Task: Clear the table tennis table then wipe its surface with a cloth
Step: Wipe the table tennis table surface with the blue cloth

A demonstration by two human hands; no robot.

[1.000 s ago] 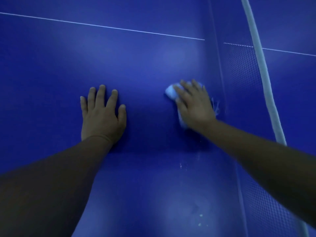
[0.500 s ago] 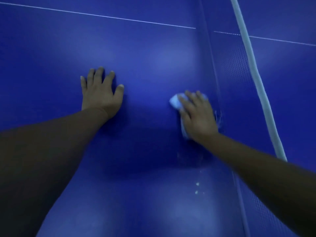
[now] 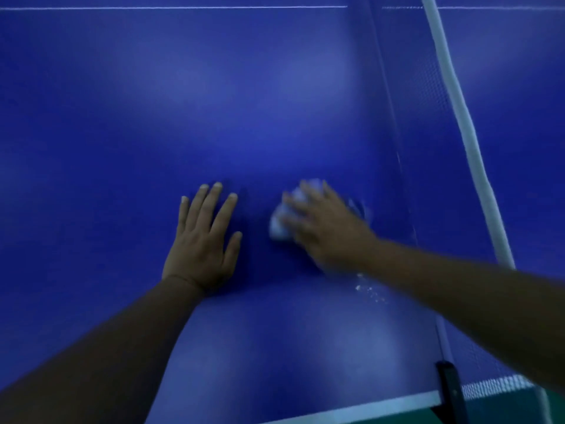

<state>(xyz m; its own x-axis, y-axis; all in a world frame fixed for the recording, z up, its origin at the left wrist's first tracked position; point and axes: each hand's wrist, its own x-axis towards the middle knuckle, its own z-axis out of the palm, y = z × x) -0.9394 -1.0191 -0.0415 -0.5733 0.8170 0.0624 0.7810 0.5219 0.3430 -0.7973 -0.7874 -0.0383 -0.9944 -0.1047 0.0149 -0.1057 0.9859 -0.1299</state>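
The person is leaning over the blue table tennis table [image 3: 214, 87] and working on the wiping step; nothing is lying on the stretch of surface in view, so the clearing part looks finished here. The right hand [image 3: 327, 231] is pressing a small, bunched white cloth [image 3: 279, 229] down onto the tabletop, with the fingers spread over the top of it. The hand is blurred, so I cannot tell whether the fingertips are curling round the wad or just lying flat across it. The cloth is sitting just beside the net [image 3: 428, 96], on the near side of it, with only its left edge and a bit by the fingertips peeking out from under the hand.

The left hand [image 3: 203, 240] is resting flat on the table close to the cloth, fingers straight and slightly apart, holding nothing; it seems to be bracing the lean.

A scatter of pale specks [image 3: 368, 290] is showing on the surface under the right forearm, near the net's foot. To my eye the next stroke needs to draw the cloth back towards those specks and the white edge line [image 3: 351, 411], keeping pressure even and staying clear of the net post [image 3: 452, 393].
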